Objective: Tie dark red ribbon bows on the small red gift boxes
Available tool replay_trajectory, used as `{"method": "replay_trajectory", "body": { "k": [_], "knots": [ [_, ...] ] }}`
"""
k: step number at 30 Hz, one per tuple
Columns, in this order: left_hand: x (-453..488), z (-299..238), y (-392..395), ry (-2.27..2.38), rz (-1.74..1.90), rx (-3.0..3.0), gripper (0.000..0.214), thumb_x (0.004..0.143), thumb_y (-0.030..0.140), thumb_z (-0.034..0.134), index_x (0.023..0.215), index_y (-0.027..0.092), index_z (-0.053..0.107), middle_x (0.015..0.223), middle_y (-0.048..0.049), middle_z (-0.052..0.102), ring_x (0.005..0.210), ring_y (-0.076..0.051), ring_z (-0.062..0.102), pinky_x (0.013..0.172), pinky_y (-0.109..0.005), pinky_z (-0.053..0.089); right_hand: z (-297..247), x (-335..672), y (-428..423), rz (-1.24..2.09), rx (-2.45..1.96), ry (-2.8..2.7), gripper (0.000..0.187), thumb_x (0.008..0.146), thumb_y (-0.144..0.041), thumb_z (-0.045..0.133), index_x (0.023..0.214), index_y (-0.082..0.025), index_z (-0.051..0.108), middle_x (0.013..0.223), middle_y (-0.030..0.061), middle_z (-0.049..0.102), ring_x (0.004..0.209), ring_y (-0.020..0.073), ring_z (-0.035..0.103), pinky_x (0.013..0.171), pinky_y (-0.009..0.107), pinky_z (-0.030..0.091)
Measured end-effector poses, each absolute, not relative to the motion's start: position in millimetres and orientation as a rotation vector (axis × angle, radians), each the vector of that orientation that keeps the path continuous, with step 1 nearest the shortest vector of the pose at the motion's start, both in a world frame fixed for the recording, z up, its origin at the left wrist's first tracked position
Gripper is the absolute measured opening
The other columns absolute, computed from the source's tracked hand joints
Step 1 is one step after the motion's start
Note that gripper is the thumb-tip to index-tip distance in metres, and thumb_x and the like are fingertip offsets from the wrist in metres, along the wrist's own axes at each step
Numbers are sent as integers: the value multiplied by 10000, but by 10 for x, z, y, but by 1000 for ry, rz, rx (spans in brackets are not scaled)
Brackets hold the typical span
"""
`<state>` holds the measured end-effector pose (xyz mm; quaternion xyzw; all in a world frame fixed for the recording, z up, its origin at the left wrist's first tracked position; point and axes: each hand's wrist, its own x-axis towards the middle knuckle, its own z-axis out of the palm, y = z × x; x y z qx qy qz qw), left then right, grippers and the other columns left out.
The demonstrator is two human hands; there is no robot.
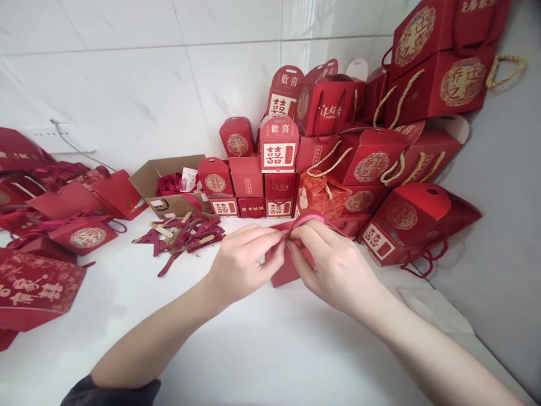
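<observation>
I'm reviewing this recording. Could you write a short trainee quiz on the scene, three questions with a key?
1. True or false: the fingertips of the left hand and right hand come together at the end of the pink strap.
2. Where does the pile of loose straps lie relative to the cardboard box? A: inside it. B: in front of it. C: behind it.
3. Fill in: the gift box partly hidden behind the hands is coloured ____.

Key: 1. True. 2. B. 3. Red.
</observation>
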<state>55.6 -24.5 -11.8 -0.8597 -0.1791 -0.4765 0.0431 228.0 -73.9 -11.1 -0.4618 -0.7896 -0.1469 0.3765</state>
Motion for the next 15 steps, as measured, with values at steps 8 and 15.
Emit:
{"method": "replay_trajectory", "body": {
  "k": [8,15],
  "knots": [
    [529,-30,-183,-561,-1481,-2699,141,793,77,632,877,157,713,840,-42,753,779,-153,706,734,-251,589,-54,2477,-626,-127,-958,-2167,161,927,-98,465,982,-156,606,912,75,670,801,168,634,730,274,512],
    [543,-116,-159,-620,-1508,-2375,244,775,70,655,992,162,720,900,-51,759,803,-165,710,786,-275,581,-18,2405,-747,-40,-1095,-1802,23,885,-225,595,897,-206,603,732,6,663,645,132,619,621,242,515]
  ]
}}
